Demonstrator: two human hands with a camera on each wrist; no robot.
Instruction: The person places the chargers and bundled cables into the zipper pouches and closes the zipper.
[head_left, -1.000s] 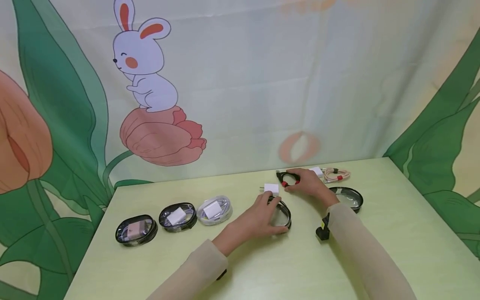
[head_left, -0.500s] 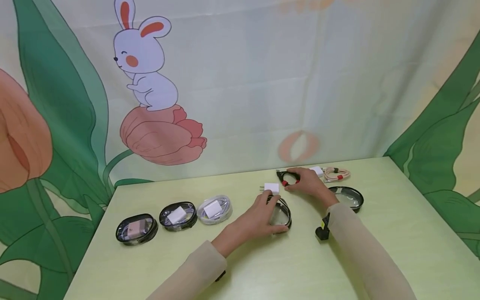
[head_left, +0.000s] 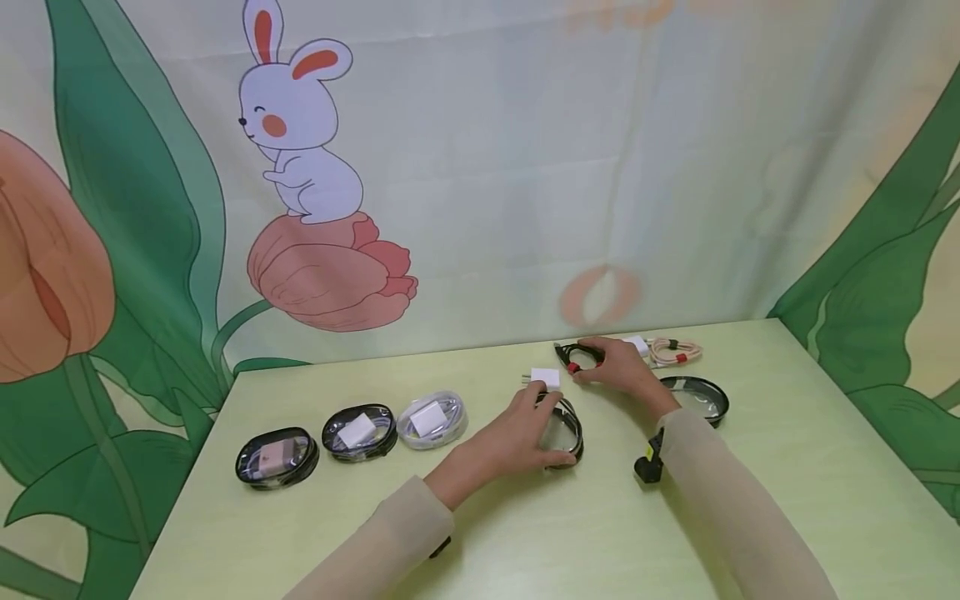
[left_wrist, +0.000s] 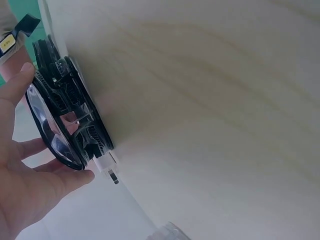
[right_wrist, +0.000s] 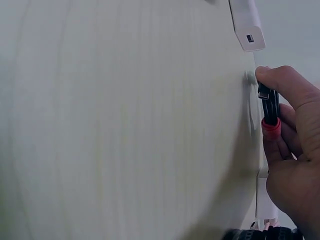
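My left hand (head_left: 510,429) spans a clear oval zip case (head_left: 577,429) with a black rim, near the middle of the table. In the left wrist view, thumb and fingers grip opposite ends of the case (left_wrist: 62,117). Farther back, my right hand (head_left: 618,367) holds a coiled black charging cable (head_left: 567,360). Its thumb and fingers pinch the coil in the right wrist view, with a red tie (right_wrist: 271,129) round the strands and a plug end showing. Between both hands lies a white plug adapter (head_left: 545,378), prongs pointing left.
Three packed oval cases, two black-rimmed (head_left: 277,458) (head_left: 360,433) and one clear (head_left: 432,419), line the left side. Behind the right wrist is another black-rimmed case (head_left: 722,408). A second white adapter (head_left: 637,345) and a pink cable (head_left: 684,357) lie at the back, near the printed curtain (head_left: 480,167).
The head view has shifted slightly, so the scene sits a little farther right. Both hands keep their places on the case and the cable.
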